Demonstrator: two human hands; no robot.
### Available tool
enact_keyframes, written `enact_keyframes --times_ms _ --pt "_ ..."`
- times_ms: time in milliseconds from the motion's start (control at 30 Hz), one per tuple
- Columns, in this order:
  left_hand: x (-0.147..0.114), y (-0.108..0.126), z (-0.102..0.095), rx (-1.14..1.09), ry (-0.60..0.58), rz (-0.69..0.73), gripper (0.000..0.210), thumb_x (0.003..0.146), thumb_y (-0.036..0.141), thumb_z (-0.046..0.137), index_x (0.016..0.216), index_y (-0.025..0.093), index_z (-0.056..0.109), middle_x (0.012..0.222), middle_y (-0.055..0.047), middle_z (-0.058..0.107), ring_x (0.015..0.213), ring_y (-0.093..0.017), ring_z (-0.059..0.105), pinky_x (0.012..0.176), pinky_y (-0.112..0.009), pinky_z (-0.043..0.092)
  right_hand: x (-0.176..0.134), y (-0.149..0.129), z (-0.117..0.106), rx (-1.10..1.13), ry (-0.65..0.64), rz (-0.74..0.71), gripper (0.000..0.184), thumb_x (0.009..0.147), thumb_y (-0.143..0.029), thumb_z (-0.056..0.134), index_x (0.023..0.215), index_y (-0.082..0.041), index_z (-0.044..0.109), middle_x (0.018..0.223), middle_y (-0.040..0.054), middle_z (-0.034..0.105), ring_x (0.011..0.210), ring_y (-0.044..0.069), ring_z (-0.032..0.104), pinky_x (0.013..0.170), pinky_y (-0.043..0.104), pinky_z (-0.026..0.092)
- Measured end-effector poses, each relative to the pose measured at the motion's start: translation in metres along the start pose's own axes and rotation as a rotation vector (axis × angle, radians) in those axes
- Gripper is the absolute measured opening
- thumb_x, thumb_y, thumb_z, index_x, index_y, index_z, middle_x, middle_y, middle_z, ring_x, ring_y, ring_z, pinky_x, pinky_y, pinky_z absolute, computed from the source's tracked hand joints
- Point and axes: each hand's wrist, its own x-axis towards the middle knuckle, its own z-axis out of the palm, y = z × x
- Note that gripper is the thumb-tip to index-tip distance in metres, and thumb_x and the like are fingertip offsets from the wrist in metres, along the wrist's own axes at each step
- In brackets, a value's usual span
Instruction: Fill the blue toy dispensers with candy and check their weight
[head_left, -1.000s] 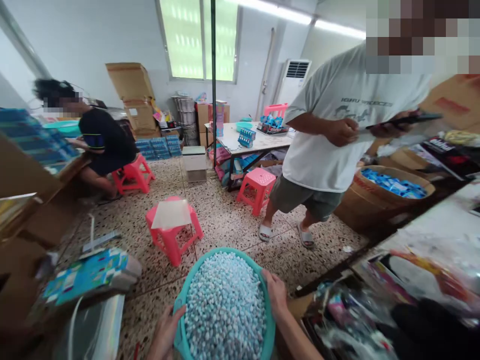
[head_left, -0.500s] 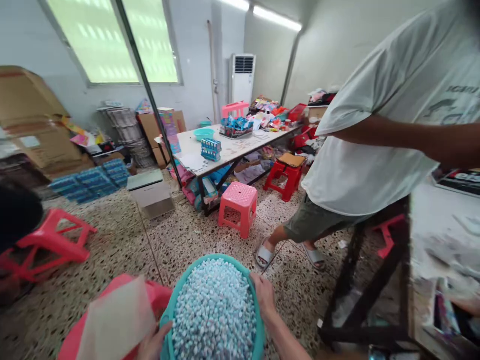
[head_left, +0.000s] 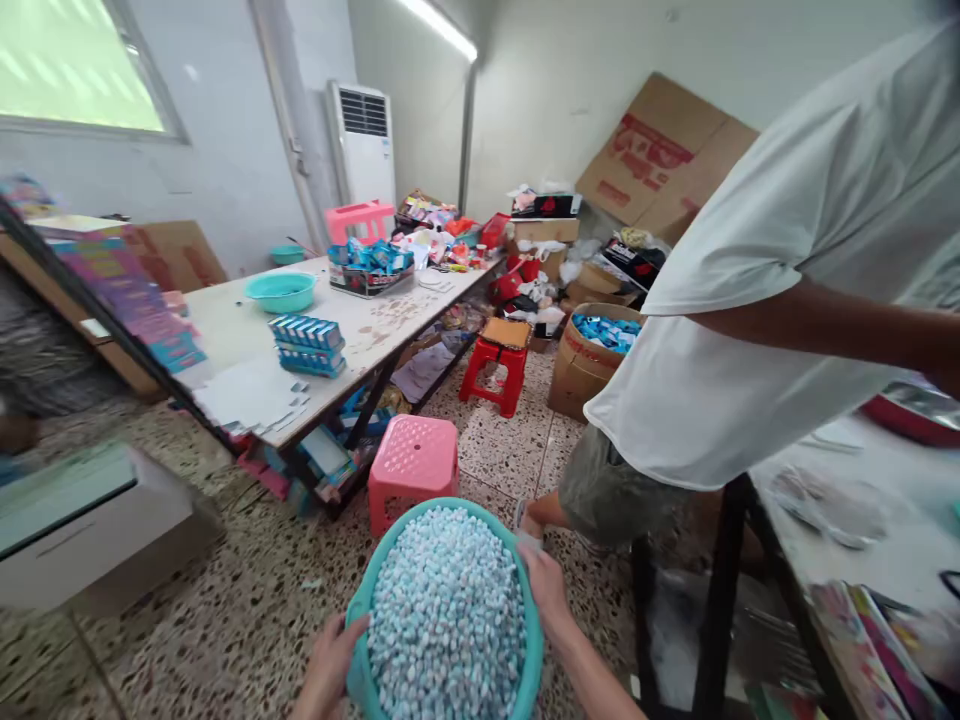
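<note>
A turquoise plastic basin [head_left: 362, 590] is in front of me at the lower middle, heaped with small pale blue and white pellets [head_left: 450, 615]. My left hand [head_left: 334, 655] grips its left rim, thumb over the edge. On the opposite side, my right hand [head_left: 544, 585] holds the right rim. The fingers of both hands are partly hidden behind the basin's wall. Just beyond the basin stands a pink plastic stool [head_left: 416, 455].
A long white table [head_left: 352, 330] on the left bears stacked blue boxes [head_left: 307, 345] and another turquoise basin [head_left: 281, 292]. A person in a white shirt [head_left: 720, 390] stands at a right-hand table [head_left: 900, 510]. Farther back are a red stool [head_left: 495, 375] and a carton [head_left: 585, 365].
My view has swung right and moved forward, bringing the long table and pink stool closer. The basin has come along in both hands. The red stool on the left has left the view.
</note>
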Motion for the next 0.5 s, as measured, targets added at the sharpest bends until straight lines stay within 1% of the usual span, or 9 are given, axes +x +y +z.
enact_keyframes --times_ms 100,200,300,367,433,500 --pt "0.032 0.057 0.038 0.005 -0.028 0.007 0.024 0.064 0.032 0.065 0.080 0.016 0.060 0.069 -0.005 0.068 0.065 -0.022 0.065 0.056 -0.028 0.051 0.052 -0.024 0.004 -0.002 0.007 0.033 0.042 0.062 -0.057 0.055 0.051 -0.016 0.055 0.051 -0.0012 0.050 0.057 0.014 0.042 0.054 0.025 0.033" --pt "0.058 0.103 0.077 0.027 -0.034 0.004 0.023 0.064 0.032 0.066 0.080 0.016 0.060 0.067 -0.006 0.067 0.062 -0.022 0.065 0.055 -0.028 0.051 0.111 -0.047 0.008 -0.006 0.021 0.039 0.043 0.063 -0.058 0.055 0.049 -0.017 0.051 0.049 -0.0021 0.047 0.056 0.014 0.041 0.052 0.025 0.032" --pt "0.080 0.138 0.114 0.068 -0.040 -0.023 0.024 0.065 0.034 0.065 0.081 0.016 0.062 0.068 -0.006 0.068 0.060 -0.022 0.065 0.054 -0.030 0.050 0.171 -0.070 0.014 -0.016 0.024 0.034 0.043 0.063 -0.058 0.054 0.047 -0.019 0.048 0.047 -0.0030 0.043 0.054 0.013 0.039 0.051 0.025 0.031" --pt "0.094 0.158 0.135 0.080 -0.045 -0.024 0.026 0.065 0.036 0.066 0.080 0.015 0.063 0.068 -0.006 0.068 0.061 -0.023 0.065 0.053 -0.030 0.051 0.209 -0.085 0.018 -0.029 0.032 0.032 0.041 0.062 -0.056 0.055 0.047 -0.018 0.049 0.046 -0.0031 0.043 0.054 0.013 0.040 0.051 0.025 0.031" --pt "0.109 0.177 0.152 0.078 -0.054 -0.008 0.027 0.064 0.038 0.067 0.078 0.015 0.064 0.068 -0.007 0.068 0.065 -0.024 0.066 0.054 -0.031 0.051 0.242 -0.100 0.024 -0.048 0.048 0.038 0.039 0.062 -0.054 0.056 0.047 -0.018 0.051 0.046 -0.0027 0.044 0.055 0.014 0.041 0.052 0.025 0.032" --pt "0.126 0.197 0.165 0.066 -0.065 0.023 0.025 0.061 0.037 0.069 0.074 0.015 0.064 0.069 -0.007 0.068 0.069 -0.026 0.067 0.057 -0.032 0.052 0.271 -0.115 0.033 -0.067 0.059 0.044 0.038 0.062 -0.053 0.055 0.048 -0.017 0.054 0.046 -0.0021 0.046 0.056 0.014 0.042 0.052 0.025 0.032"
